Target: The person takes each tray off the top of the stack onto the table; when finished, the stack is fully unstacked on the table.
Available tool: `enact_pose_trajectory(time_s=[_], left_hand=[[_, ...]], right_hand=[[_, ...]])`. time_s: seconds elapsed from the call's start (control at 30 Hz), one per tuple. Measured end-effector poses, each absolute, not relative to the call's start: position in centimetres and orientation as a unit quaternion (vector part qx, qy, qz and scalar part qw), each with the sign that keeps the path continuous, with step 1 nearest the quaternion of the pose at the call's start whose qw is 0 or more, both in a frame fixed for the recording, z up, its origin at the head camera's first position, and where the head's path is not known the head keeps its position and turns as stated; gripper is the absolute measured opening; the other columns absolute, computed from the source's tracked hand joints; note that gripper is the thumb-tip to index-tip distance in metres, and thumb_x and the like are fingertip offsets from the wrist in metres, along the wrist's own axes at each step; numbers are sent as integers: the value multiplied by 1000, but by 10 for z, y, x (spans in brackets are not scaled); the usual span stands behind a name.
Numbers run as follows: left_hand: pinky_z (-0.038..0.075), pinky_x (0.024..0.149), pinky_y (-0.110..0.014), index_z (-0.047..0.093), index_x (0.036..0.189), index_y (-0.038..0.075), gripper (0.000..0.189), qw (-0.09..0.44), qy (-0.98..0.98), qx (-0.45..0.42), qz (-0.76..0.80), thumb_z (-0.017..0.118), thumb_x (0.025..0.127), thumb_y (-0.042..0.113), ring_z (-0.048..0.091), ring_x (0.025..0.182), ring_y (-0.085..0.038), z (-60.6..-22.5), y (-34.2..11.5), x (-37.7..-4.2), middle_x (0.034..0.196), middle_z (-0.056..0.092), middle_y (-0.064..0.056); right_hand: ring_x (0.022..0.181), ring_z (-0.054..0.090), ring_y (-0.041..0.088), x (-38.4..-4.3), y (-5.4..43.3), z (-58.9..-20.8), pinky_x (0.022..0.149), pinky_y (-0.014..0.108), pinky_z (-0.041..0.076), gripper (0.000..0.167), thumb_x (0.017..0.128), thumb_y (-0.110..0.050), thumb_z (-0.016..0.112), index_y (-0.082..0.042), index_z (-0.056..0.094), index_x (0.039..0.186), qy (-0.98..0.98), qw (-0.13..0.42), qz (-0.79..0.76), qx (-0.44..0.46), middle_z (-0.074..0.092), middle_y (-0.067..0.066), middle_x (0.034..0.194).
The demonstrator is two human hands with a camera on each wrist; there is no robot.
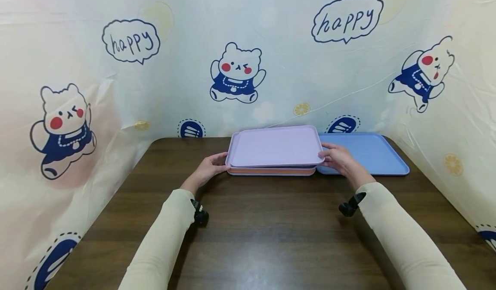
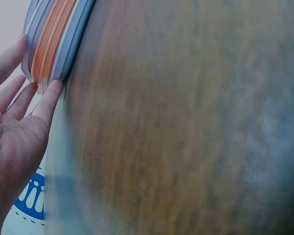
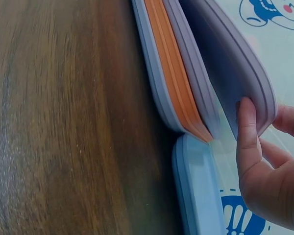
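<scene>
Pale sleeves (image 1: 160, 240) reach in from seven and five o'clock, lilac tray (image 1: 275, 146) up at twelve, long axis nine-to-three: right hand (image 1: 339, 158) pinches its three o'clock end, tipped above the stack (image 1: 271, 172); left hand (image 1: 207, 169), fingers straightish, ungripping, touches the nine o'clock side

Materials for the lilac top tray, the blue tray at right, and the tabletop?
Lilac top tray: likely moulded plastic, satin finish; even colour, smoothly rounded rim.
Blue tray: looks like similar plastic; uniform colour, same rounded corners and raised rim.
Tabletop: dark brown wood grain with a soft glare, so a sealed surface; solid wood or laminate, can't tell which.
</scene>
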State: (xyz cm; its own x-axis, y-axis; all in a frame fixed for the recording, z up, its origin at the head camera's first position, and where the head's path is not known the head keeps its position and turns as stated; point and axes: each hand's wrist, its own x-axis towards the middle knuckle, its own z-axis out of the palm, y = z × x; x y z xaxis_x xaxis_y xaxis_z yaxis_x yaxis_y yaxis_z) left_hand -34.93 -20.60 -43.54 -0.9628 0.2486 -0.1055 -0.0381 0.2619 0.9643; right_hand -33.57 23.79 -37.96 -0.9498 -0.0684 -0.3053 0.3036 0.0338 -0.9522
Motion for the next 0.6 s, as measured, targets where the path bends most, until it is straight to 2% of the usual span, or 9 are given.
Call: enact_pose_trajectory(time_s=[0.13, 0.2, 0.27, 0.6], left_hand=[[34, 108, -44, 41, 148, 11, 66, 127, 782, 64, 607, 72, 89, 14, 38, 135, -32, -433, -206, -347, 151, 37, -13], [35, 108, -45, 42, 148, 11, 66, 125, 785, 63, 604, 72, 89, 14, 39, 135, -32, -434, -206, -348, 150, 38, -14], [36, 107, -44, 43, 147, 12, 66, 116, 789, 64, 600, 73, 88, 17, 40, 134, -31, -438, -207, -349, 149, 40, -12], [37, 107, -44, 45, 146, 13, 65, 107, 801, 67, 586, 74, 88, 21, 42, 133, -30, -435, -205, -349, 149, 42, -10]], right_hand=[[79, 65, 11, -337, 241, -385, 82, 29, 55, 62, 99, -12, 56, -11, 27, 154, 717, 129, -681, 82, 59, 11, 115], [77, 65, 11, -338, 242, -386, 83, 30, 54, 61, 99, -16, 56, -11, 27, 154, 718, 128, -679, 81, 62, 3, 101], [76, 64, 10, -339, 243, -387, 83, 29, 54, 61, 99, -17, 56, -10, 28, 153, 716, 129, -681, 82, 63, -1, 95], [76, 62, 10, -335, 251, -388, 70, 23, 53, 60, 100, -10, 54, -4, 25, 153, 712, 144, -685, 62, 59, 3, 102]])
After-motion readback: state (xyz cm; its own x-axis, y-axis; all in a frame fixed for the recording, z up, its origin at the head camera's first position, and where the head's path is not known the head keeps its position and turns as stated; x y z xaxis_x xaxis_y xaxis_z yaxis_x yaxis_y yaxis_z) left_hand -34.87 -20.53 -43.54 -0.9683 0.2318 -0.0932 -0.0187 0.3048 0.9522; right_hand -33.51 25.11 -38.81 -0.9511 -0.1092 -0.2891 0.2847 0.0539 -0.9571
